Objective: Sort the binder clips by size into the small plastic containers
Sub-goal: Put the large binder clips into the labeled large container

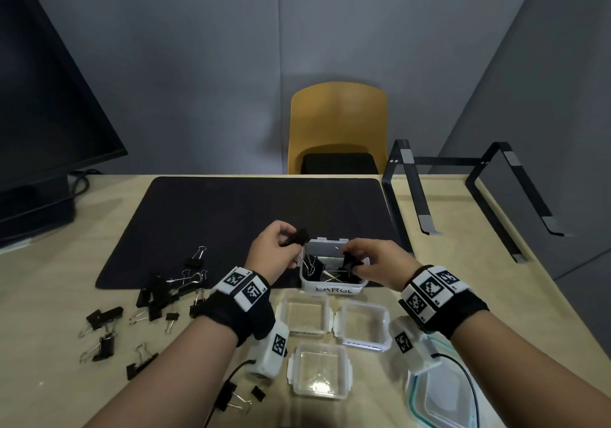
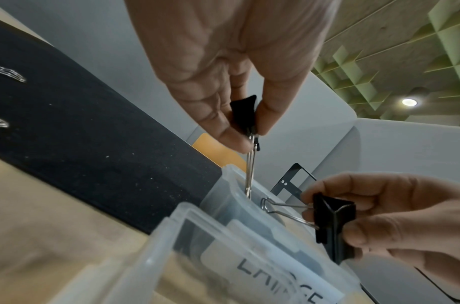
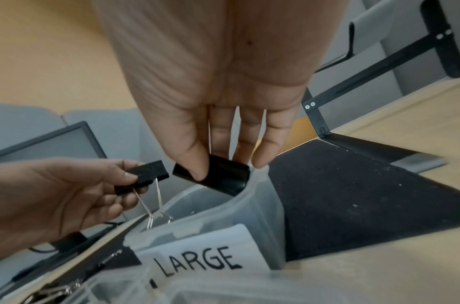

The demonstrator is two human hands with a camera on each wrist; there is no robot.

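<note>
The labels on the two nearer containers (image 1: 304, 315) can't be read from here. Over the tub marked LARGE (image 1: 333, 287), which stands on the desk (image 1: 49, 282), the left hand (image 1: 274, 255) pinches a big black clip (image 1: 299, 238), wire handles dangling. The right hand (image 1: 373, 264) pinches another clip (image 1: 351, 262) by its body at the tub's rim.

I see black binder clips with silver wire handles (image 1: 109, 315) scattered left of my left hand, a clear plastic container with a white label lettered LARGE in black (image 1: 334, 289) between my hands, a black mat (image 1: 231, 209) beyond them, and black-and-white checker-patterned wristbands (image 1: 246, 287).
</note>
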